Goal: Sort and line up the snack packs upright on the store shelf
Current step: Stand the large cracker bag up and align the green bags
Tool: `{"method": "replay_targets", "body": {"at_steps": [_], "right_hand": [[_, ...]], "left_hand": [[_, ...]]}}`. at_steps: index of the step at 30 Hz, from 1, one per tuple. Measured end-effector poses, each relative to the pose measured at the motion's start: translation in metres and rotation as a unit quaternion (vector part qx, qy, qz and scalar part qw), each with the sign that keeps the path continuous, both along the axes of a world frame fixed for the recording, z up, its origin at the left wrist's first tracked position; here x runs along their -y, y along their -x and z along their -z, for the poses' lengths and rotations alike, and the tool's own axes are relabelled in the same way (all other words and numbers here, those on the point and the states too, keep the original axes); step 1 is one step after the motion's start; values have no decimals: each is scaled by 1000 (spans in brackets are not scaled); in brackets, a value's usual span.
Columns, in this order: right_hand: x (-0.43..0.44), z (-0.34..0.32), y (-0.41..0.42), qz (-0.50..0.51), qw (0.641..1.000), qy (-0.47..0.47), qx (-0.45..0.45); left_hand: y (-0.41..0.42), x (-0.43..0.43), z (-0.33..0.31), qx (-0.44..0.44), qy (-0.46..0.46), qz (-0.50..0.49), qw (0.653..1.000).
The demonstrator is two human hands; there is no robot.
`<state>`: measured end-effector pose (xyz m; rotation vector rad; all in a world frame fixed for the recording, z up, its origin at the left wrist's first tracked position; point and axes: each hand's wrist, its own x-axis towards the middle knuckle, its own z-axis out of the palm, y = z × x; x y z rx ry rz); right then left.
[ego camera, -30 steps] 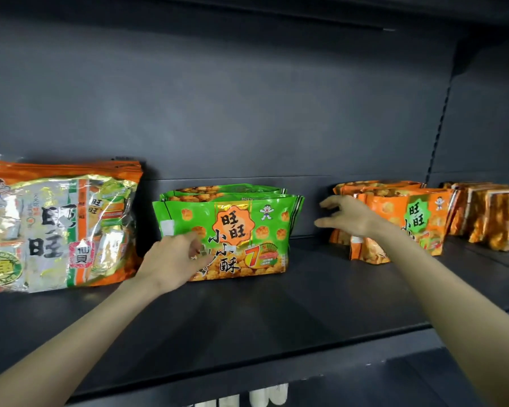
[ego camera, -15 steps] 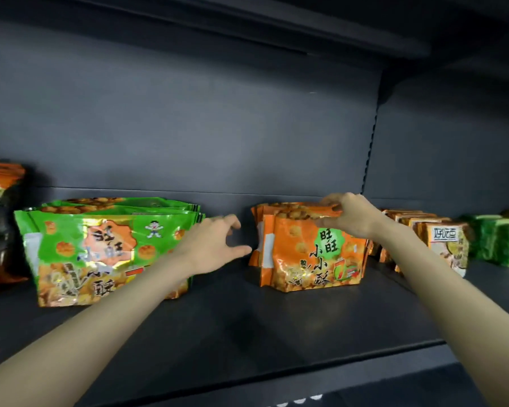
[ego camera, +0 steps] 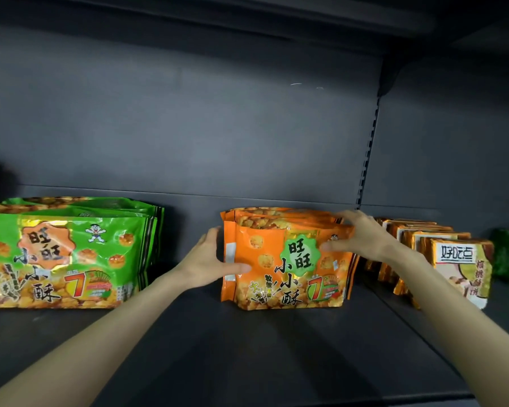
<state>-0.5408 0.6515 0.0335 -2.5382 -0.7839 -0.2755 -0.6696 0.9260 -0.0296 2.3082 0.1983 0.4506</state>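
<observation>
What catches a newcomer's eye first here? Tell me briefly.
The orange snack packs in the middle of the shelf stand out, held between the left hand at their left edge and the right hand at their top right corner. Green snack packs stand further left.

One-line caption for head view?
Left hand and right hand grip the upright orange snack packs on the shelf, beside green packs.

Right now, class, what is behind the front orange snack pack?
More orange packs; only their top and left edges show. The front orange snack pack and the right hand cover the rest.
</observation>
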Motion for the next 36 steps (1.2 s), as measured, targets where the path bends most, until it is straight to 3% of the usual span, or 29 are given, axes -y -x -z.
{"method": "replay_targets", "body": {"at_steps": [12,18,36], "right_hand": [[7,-3,-52,-51,995,-16,-89],[1,-7,-62,-73,988,-6,-133],[-40,-1,-47,-122,988,-46,-86]], "left_hand": [[-42,1,10,28,203,74,976],[-49,3,15,58,219,48,973],[-16,-35,17,71,262,24,962]]}}
